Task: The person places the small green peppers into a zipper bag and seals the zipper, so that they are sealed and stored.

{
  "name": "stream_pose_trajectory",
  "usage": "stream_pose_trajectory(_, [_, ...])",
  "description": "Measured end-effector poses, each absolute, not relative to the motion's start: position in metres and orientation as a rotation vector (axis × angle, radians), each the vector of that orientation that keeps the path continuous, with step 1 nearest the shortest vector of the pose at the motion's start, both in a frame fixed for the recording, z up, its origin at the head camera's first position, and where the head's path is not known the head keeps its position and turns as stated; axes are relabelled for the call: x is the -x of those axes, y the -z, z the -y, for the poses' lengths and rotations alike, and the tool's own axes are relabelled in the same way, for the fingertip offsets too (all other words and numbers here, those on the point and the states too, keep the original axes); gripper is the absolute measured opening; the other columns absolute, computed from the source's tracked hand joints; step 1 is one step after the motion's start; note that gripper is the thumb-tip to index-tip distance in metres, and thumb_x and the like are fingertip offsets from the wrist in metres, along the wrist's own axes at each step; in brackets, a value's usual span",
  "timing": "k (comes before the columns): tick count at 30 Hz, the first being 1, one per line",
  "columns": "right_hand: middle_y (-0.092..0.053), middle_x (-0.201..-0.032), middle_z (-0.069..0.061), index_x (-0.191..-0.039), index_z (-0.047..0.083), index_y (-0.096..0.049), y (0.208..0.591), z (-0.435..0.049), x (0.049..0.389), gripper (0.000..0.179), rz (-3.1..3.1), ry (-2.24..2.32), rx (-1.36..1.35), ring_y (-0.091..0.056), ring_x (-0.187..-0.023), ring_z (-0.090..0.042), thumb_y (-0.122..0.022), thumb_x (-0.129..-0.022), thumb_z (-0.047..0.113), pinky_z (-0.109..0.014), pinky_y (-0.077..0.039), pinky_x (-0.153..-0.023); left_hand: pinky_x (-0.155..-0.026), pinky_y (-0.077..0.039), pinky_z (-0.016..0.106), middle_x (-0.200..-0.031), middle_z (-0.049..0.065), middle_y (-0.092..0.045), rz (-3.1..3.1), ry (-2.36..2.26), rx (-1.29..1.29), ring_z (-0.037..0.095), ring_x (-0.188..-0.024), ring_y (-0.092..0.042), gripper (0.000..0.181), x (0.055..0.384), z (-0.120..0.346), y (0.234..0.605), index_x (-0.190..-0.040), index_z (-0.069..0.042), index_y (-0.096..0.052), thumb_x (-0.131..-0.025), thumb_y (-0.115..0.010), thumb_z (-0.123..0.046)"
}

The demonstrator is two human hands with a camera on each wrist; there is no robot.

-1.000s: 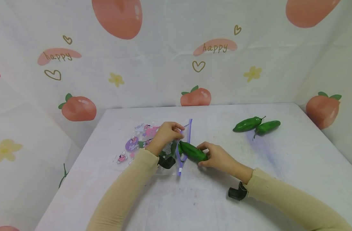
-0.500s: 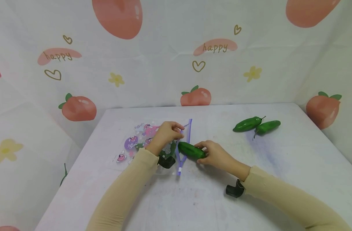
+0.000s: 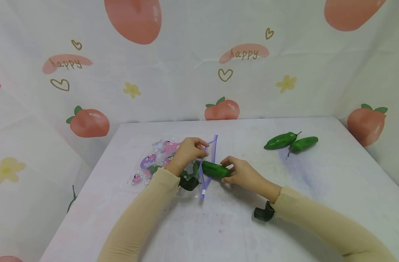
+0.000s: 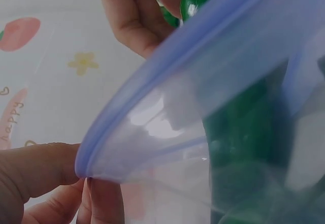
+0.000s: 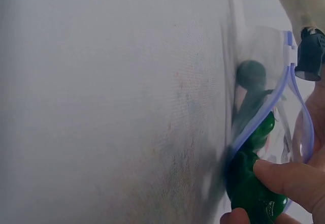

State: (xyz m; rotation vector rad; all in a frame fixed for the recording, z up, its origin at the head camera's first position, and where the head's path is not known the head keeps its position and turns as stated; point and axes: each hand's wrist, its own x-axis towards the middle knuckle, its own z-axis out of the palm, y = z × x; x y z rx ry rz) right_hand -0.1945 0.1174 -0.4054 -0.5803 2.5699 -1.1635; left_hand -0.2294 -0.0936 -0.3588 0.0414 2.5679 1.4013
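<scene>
The weak point is the mouth of the clear bag (image 3: 149,161), which lies on the desk (image 3: 219,225) left of centre. The left hand (image 3: 190,151) holds it apart: its grip pinches the purple zip edge (image 4: 167,61) between thumb and fingers at the far side of the mouth. Should that pinch slip, the thin film could fall back across the mouth and catch on the green pepper (image 3: 215,169).

That pepper sits halfway through the mouth, left part inside, right part outside. The right hand (image 3: 243,174) has its grip pinching the outer, right end, with the thumb pressed on the skin in the right wrist view. The skin looks glossy and likely slick, so a hard squeeze could make the pepper roll or skid toward the near side. Pushed leftward without support, the bag could slide or crumple along with it.

Green shapes (image 5: 252,75) lie inside the bag to the left; they could block the pepper's tip and jam it at the mouth. The black wrist mount (image 3: 189,183) hangs over the bag and could snag the film, though contact cannot be told. Two loose peppers (image 3: 280,141) rest far right, well apart from both hands.
</scene>
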Motion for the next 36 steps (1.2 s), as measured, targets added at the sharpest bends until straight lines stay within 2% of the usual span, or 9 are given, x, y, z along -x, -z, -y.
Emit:
stream_pose_trajectory(10, [-0.066, -0.116, -0.010, -0.120, 0.004, -0.060, 0.4058, -0.1154, 0.1945, 0.045, -2.589, 1.172, 0.606, -0.067, -0.098, -0.023, -0.079, -0.079, 0.010, -0.033, -0.056, -0.079, -0.079, -0.055, 0.032, -0.089, 0.007, -0.065, -2.594, -1.360, -0.052, 0.019, -0.079, -0.065, 0.033, 0.2309, 0.0942, 0.3614, -0.115, -0.005, -0.068, -0.083, -0.073, -0.011])
stream_pose_trajectory(17, [-0.065, -0.117, -0.015, -0.123, 0.000, -0.059, 0.4071, -0.1148, 0.1970, 0.046, -2.578, 1.187, 0.656, -0.068, -0.098, -0.025, -0.076, -0.081, 0.006, -0.032, -0.057, -0.078, -0.071, -0.051, 0.027, -0.088, 0.007, -0.066, -2.622, -1.334, -0.066, 0.018, -0.076, -0.060, 0.032, 0.2317, 0.0943, 0.3625, -0.114, -0.005, -0.069, -0.083, -0.073, -0.011])
stream_pose_trajectory(24, [-0.063, -0.117, -0.018, -0.124, -0.001, -0.059, 0.4056, -0.1133, 0.1976, 0.045, -2.579, 1.190, 0.670, -0.068, -0.096, -0.026, -0.074, -0.082, 0.003, -0.032, -0.057, -0.077, -0.070, -0.051, 0.027, -0.088, 0.008, -0.066, -2.621, -1.358, -0.079, 0.018, -0.075, -0.060, 0.032, 0.2303, 0.0944, 0.3599, -0.113, -0.004, -0.069, -0.082, -0.074, -0.010])
stream_pose_trajectory(36, [-0.065, -0.113, -0.017, -0.120, 0.002, -0.059, 0.4092, -0.1085, 0.2007, 0.041, -2.599, 1.191, 0.686, -0.068, -0.090, -0.021, -0.073, -0.082, 0.003, -0.030, -0.056, -0.073, -0.071, -0.051, 0.027, -0.087, 0.008, -0.066, -2.620, -1.365, -0.084, 0.018, -0.076, -0.060, 0.031, 0.2312, 0.0948, 0.3601, -0.112, -0.004, -0.069, -0.082, -0.073, -0.009])
